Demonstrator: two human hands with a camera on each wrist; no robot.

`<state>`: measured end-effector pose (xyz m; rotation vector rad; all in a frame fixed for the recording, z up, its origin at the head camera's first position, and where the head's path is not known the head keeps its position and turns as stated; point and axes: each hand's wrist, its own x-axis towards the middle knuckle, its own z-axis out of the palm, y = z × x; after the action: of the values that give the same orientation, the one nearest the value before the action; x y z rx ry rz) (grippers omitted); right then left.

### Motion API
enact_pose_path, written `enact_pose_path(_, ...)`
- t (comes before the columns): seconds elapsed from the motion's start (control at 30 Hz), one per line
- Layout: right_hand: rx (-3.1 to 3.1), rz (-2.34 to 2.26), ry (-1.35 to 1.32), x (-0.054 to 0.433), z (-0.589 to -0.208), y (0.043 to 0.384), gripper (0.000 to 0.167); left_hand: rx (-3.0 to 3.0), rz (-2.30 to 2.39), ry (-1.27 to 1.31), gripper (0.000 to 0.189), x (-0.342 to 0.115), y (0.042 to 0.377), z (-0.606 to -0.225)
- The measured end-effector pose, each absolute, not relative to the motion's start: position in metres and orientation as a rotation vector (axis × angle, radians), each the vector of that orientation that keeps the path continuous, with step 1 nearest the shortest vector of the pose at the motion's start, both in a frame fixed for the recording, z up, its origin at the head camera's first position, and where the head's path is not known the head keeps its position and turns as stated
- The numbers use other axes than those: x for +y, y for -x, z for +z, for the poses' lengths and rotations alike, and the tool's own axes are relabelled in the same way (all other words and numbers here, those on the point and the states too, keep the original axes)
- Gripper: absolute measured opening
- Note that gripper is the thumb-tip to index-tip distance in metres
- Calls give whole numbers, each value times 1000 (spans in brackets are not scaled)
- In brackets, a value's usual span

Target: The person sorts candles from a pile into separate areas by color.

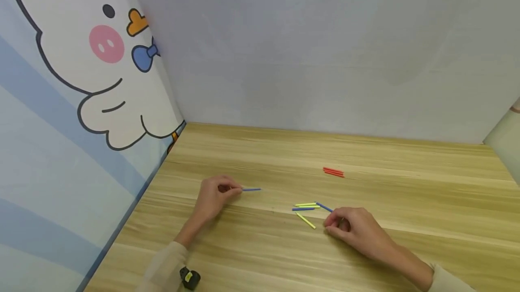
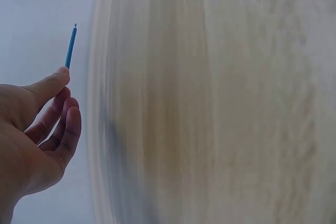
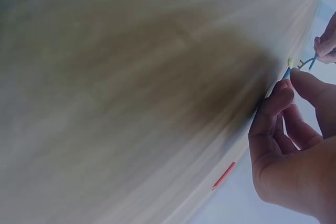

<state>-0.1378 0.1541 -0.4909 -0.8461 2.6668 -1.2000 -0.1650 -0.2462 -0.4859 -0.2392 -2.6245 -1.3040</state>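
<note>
My left hand pinches one end of a thin blue stick between thumb and fingertips. In the left wrist view that stick points up from the pinch and ends in a small nub. Over at the right, my right hand pinches the near end of another blue stick, its fingers curled. The far end of this stick meets a small group of yellow sticks. A third blue stick lies along that group. One more yellow stick lies slanted just in front.
Several red sticks lie side by side farther back on the wood-grain table. A small black object with a yellow mark sits beside the left sleeve. A grey wall stands behind, and a cartoon-printed panel borders the left.
</note>
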Motion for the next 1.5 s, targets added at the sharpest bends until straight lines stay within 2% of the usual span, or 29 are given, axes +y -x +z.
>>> enact_pose_path(0.63,2748,-1101,904,134,-489,138,9,-2657,-1302,276,8,-270,167,-494)
enact_pose_path(1.5,2792,-1044,839,121,-493,140,12,-2716,-1201,308,6,-270,166,-497)
